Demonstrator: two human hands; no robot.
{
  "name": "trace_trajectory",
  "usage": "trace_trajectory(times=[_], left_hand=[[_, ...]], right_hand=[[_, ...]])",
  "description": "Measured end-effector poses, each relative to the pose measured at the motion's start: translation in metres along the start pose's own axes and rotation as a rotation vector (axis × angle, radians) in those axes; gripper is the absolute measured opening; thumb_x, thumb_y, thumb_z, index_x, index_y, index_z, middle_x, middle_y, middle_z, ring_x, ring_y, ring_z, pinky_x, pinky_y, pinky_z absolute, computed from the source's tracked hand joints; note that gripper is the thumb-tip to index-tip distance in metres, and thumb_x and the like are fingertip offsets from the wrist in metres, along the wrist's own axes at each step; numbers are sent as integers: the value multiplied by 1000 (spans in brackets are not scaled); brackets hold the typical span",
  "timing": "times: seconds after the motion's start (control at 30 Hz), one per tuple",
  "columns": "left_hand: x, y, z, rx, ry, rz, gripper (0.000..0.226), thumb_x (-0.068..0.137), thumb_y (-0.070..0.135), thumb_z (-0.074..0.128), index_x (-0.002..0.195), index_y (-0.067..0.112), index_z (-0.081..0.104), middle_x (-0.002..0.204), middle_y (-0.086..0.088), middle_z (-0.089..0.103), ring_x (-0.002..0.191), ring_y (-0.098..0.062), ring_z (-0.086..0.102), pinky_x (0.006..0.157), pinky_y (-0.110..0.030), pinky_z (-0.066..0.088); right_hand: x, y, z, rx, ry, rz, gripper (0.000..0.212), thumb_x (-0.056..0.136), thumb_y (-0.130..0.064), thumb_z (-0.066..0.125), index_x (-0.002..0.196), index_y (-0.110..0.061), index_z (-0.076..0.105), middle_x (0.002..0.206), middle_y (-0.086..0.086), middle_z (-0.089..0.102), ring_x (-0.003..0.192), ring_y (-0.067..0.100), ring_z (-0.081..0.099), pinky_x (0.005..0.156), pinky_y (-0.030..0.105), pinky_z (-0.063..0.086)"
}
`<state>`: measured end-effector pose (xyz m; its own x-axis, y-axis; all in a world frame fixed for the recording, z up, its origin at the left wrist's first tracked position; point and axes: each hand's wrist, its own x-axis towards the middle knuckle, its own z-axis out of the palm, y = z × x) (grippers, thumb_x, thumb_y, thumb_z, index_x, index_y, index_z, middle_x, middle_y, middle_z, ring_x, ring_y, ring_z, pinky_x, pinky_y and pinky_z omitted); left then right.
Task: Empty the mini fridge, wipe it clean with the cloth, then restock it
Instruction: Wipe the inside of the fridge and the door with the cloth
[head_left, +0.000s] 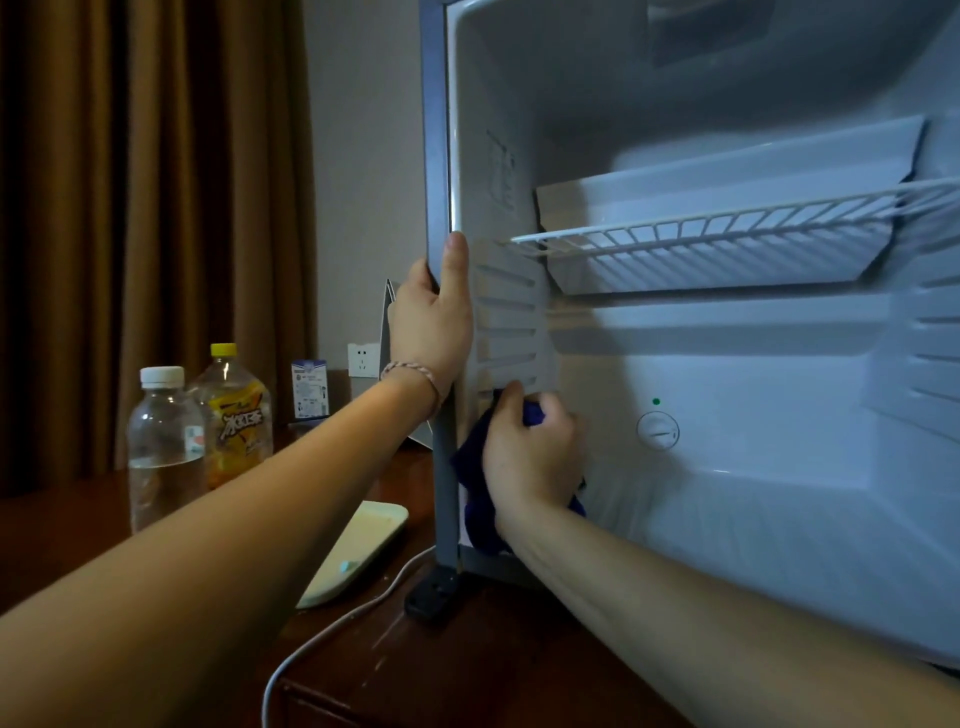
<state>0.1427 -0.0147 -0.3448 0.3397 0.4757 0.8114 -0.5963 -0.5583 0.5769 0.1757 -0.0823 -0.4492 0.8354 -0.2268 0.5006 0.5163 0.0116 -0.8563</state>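
Wiping is the step in hand, by the look of it: the white-lined mini fridge (753, 519) with its grey metal frame stands open and holds no bottles, only a white wire shelf (717, 234) across the middle. The right hand (530, 457) has its fingers curled round a bunched dark blue cloth (475, 499) and presses it against the lower left inner wall, just under the ribbed shelf slots. The left hand (434, 317) grasps the grey front edge of the frame, thumb laid up along the white liner, steadying the cabinet.

Outside, to the left on the dark wooden table (467, 675), stand a clear plastic water bottle with a white cap (163, 447) and, just behind it, a yellow-capped bottle of orange drink (236, 415); these look like the contents awaiting restocking. A pale green flat case (358, 551) and a white cable (332, 629) lie near the fridge's black foot.

Risks from here, as I judge them: a hard sweep upward could snag the cloth on the ribs or knock the wire shelf off its ledge; a stroke carried to the back wall might turn the round white thermostat dial (657, 431). A backward pull of the left elbow could topple the bottles.
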Motion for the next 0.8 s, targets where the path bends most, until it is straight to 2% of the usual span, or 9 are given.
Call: trace_trajectory(times=[0.13,0.33,0.5,0.73,0.8], left_hand=[[-2,1,0,15,17,22,42,99,52,47,72,20,45,59,9,42,44,3,40,44,-9,34],[-1,-6,0,40,9,44,43,98,56,47,72,22,47,58,10,44,46,1,41,47,-16,37],[-1,-11,0,65,0,74,42,98,54,44,77,18,48,62,6,44,46,1,40,45,-11,36],[-5,-8,-1,17,-20,51,37,99,50,46,80,19,49,64,6,48,46,4,44,45,-9,37],[-5,-10,-2,26,-3,43,39,99,52,46,80,18,48,64,5,47,47,2,44,45,-9,38]], right_hand=[[14,3,4,-10,18,45,36,92,-53,52,75,-22,59,94,0,65,79,18,60,61,28,40],[56,19,11,-42,14,154,30,88,-48,54,72,-22,59,81,1,66,76,25,62,65,32,47],[86,29,8,-85,7,158,31,92,-37,55,69,-16,57,71,4,62,69,25,57,51,27,27],[82,26,5,-84,-14,161,34,93,-39,54,68,-18,54,73,4,62,72,26,57,56,30,29],[73,23,3,-75,-31,170,33,93,-41,55,70,-17,57,74,4,63,74,27,59,61,30,34]])
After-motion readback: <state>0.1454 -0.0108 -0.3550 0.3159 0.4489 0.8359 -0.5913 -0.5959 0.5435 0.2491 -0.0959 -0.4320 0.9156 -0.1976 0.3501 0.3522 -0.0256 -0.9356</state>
